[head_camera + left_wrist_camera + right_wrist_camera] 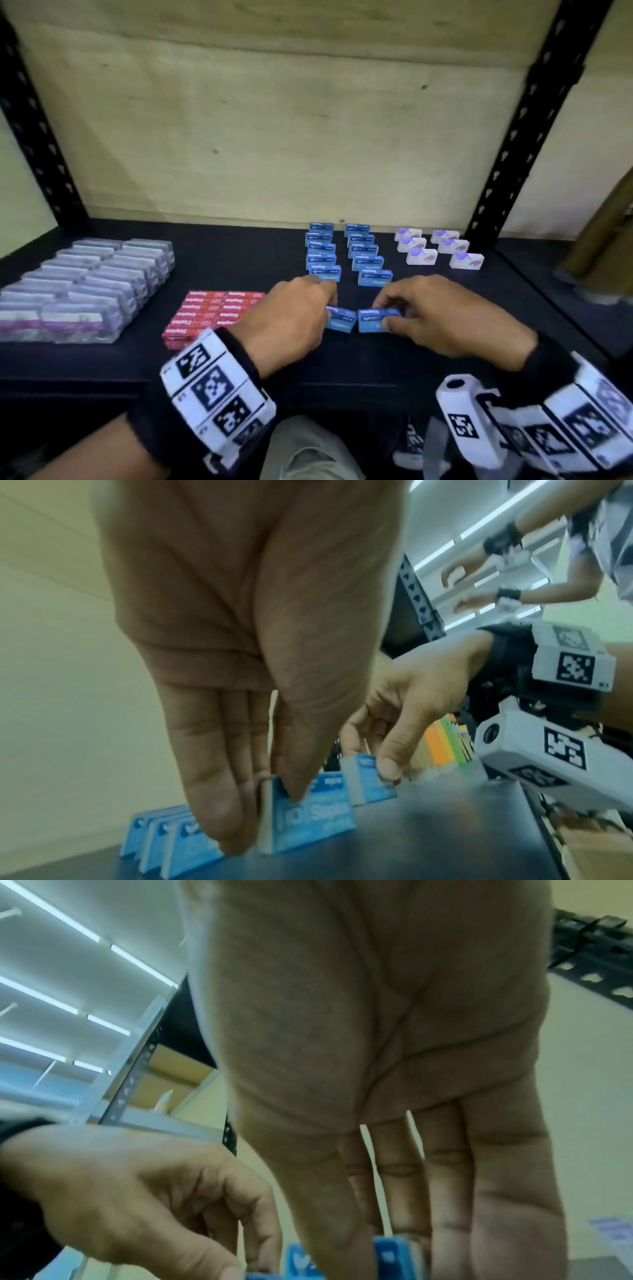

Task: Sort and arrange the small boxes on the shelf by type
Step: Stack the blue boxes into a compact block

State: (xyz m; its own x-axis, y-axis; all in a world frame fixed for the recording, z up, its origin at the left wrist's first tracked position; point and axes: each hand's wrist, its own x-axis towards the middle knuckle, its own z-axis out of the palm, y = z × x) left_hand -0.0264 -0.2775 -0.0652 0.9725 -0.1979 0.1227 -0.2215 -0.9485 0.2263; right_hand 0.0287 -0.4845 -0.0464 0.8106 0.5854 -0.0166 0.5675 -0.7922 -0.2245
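Observation:
On the dark shelf (239, 260) two rows of blue staple boxes (346, 253) run from the back wall toward me. My left hand (294, 318) pinches one blue box (339, 318) at the near end of the left row; the left wrist view shows thumb and fingers on either face of that box (308, 821). My right hand (442, 315) pinches a second blue box (376, 319) at the near end of the right row, seen between thumb and fingers in the right wrist view (390, 1256). Both boxes stand on the shelf, side by side.
Red staple boxes (212, 315) lie in a block left of my left hand. Clear-wrapped purple boxes (85, 287) fill the far left. White and purple boxes (438, 250) stand in two short rows at the back right. Black slotted uprights (534, 120) frame the shelf.

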